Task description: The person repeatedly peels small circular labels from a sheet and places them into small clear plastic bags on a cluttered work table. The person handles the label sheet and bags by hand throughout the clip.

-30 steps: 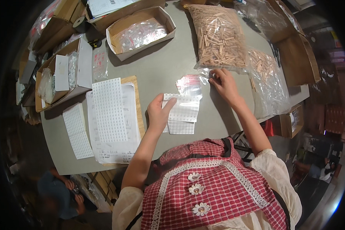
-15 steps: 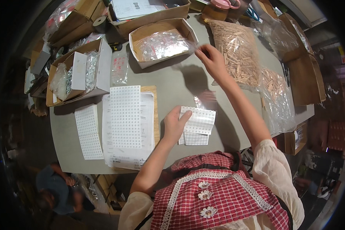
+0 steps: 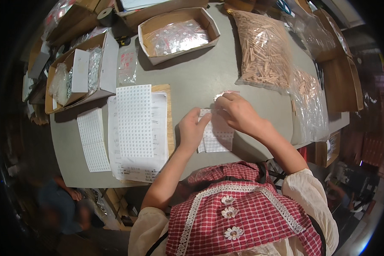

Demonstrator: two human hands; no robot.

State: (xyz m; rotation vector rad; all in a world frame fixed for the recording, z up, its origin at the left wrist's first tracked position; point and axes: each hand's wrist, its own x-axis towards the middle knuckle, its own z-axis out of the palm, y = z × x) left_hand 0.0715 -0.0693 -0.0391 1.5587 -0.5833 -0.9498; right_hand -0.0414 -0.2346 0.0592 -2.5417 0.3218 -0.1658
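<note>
My left hand grips the left edge of a folded white sticker sheet, thumb on top. Small printed marks run in rows across it, and a further piece shows beneath its near edge. My right hand bends over the sheet's far right part, its fingertips pinched together. Whatever is between those fingertips is hidden. Just beyond them lies a small shiny clear plastic bag, partly covered by the fingers. To the left, another sticker sheet rests on printed papers over a wooden board.
A white-edged carton of small clear bags stands at the back. Right of it lies a large bag of wooden dowels, beside a smaller dowel bag. A divided hardware box and more label sheets are left. Two people are nearby.
My right hand has come back from the carton's right edge to the sticker sheet and small bag. My left hand keeps hold of the sheet. The whole view has shifted slightly.
</note>
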